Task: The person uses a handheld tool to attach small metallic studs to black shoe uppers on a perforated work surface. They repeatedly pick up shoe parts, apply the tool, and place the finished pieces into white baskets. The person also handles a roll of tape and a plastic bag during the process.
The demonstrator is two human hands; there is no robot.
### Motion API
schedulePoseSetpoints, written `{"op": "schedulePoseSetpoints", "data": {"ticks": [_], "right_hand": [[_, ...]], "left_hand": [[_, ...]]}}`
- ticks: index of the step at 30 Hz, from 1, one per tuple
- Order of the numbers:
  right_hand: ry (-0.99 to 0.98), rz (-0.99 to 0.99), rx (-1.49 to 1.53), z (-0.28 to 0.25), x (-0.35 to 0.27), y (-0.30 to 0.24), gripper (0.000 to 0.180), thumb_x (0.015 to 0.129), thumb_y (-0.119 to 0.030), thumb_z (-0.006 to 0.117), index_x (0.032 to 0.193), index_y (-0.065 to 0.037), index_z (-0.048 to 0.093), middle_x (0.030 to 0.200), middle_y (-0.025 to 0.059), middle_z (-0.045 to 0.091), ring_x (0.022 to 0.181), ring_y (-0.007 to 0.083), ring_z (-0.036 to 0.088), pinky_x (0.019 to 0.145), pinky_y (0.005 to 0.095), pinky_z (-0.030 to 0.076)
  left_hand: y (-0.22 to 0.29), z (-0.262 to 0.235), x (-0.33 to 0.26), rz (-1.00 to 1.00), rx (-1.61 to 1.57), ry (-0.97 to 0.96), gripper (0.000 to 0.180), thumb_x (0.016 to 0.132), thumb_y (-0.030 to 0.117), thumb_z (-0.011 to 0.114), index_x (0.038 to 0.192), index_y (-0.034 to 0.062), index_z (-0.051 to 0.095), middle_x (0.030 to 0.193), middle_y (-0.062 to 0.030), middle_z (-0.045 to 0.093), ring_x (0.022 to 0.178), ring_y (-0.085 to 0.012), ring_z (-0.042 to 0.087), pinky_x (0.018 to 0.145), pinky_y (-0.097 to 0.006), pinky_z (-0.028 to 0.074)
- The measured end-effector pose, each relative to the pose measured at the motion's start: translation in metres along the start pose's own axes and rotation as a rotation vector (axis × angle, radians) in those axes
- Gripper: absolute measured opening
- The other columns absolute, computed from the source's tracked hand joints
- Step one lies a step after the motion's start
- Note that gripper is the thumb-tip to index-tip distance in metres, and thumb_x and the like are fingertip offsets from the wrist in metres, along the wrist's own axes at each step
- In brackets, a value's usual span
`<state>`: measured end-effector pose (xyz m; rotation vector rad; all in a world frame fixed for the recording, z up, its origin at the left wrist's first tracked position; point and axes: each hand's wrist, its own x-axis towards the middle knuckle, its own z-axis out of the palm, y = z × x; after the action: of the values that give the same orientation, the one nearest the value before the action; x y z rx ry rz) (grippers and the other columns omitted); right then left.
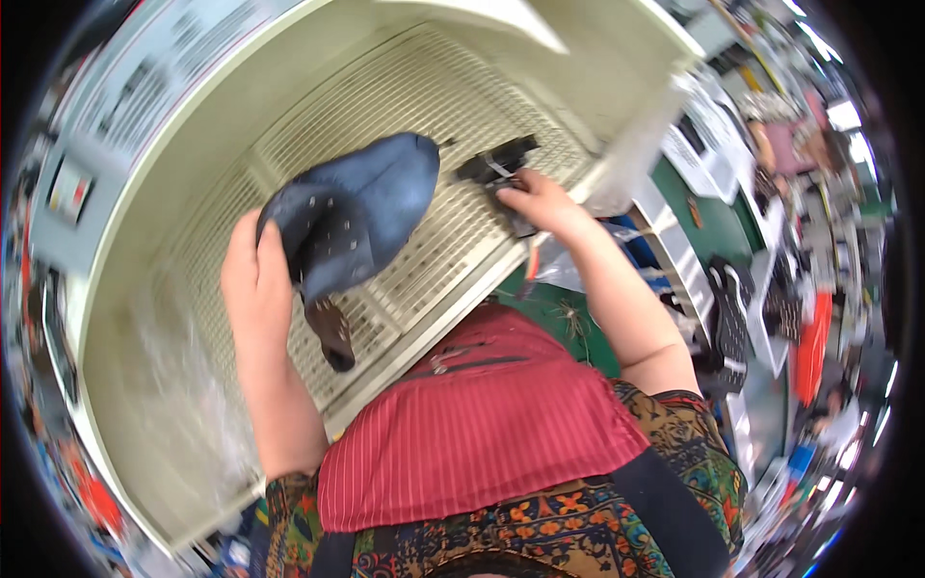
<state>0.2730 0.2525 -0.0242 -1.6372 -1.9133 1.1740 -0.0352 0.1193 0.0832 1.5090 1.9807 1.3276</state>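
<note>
My left hand point(258, 275) is closed on the left edge of a blue, rounded, hollow piece point(395, 193) that looks like soft leather or fabric. Its dark inner side carries rows of small pale dots. Just below the blue piece shows a dark brown strip-like piece point(330, 332) with pale dots; whether the two are joined I cannot tell. To the right, my right hand point(544, 207) pinches a small black bundle point(503, 162) with a pale band across it, above the grille's right side. The motion blurs the bundle, and its exact kind is unclear.
A cream booth with curved walls point(145, 193) surrounds a slatted grille point(414, 72). Clear plastic sheeting point(178, 414) hangs at its left and also by its right edge. Right of the booth stand white trays point(708, 144) on a green surface point(679, 197), with dark patterned pieces point(729, 323) nearby.
</note>
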Motion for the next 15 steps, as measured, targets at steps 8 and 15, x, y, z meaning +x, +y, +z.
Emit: {"op": "schedulePoseSetpoints", "data": {"ticks": [8,15], "right_hand": [[0.028,-0.324,0.117,-0.062,-0.109,0.03,0.053,0.08,-0.013,0.063,0.127,0.001,0.045,0.124,0.019,0.052,0.117,0.026,0.05,0.098,0.0354,0.039],[0.458,-0.08,0.343,-0.101,-0.165,0.076,0.048,0.078,-0.014,0.069,0.12,0.002,0.053,0.123,0.0141,0.055,0.113,0.0202,0.049,0.097,0.0334,0.039]], "left_hand": [[0.085,0.113,0.007,-0.13,-0.632,-0.695,0.021,0.092,0.01,0.048,0.106,-0.0026,0.057,0.092,-0.002,0.06,0.084,-0.0074,0.054,0.076,-0.022,0.044],[0.16,0.212,0.002,-0.182,-0.677,-1.079,0.021,0.091,0.012,0.046,0.102,-0.0008,0.058,0.088,-0.0024,0.06,0.079,-0.0085,0.054,0.071,-0.023,0.044]]}}
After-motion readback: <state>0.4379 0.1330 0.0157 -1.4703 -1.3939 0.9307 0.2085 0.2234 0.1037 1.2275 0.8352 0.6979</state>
